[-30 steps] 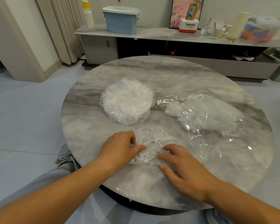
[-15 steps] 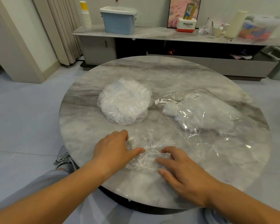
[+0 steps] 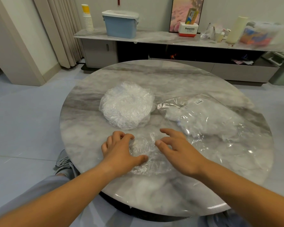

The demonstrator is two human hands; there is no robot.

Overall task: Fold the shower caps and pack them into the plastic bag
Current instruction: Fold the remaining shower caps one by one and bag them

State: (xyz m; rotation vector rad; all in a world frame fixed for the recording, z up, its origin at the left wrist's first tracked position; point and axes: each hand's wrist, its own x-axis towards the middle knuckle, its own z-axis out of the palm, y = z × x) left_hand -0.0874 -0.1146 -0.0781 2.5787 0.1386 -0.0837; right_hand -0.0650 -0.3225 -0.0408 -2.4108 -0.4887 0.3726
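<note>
A white and red box [image 3: 188, 29] on the low cabinet against the wall reads "Panasonic". The small white label [image 3: 198, 101] on the plastic bag [image 3: 211, 122] is too small to read.

Half a second ago the right hand [image 3: 179, 148] lay nearer the person, its fingertips on the near right edge of the shower cap [image 3: 144, 154]. It now sits farther up, along the cap's right side. The left hand [image 3: 120, 149] has stayed where it was, but its thumb now reaches across the near part of the cap, which looks more bunched.

The left hand grasps the cap, with its fingers curled at the far left edge and the thumb pressed on the plastic. The right hand is released, its fingers spread and slightly bent, the tips touching the cap's right side.

The cap lies on the near part of the round marble counter [image 3: 154, 76] between the two hands. A pile of caps [image 3: 126, 104] sits behind it, and the bag, holding white caps, lies to the right.
</note>
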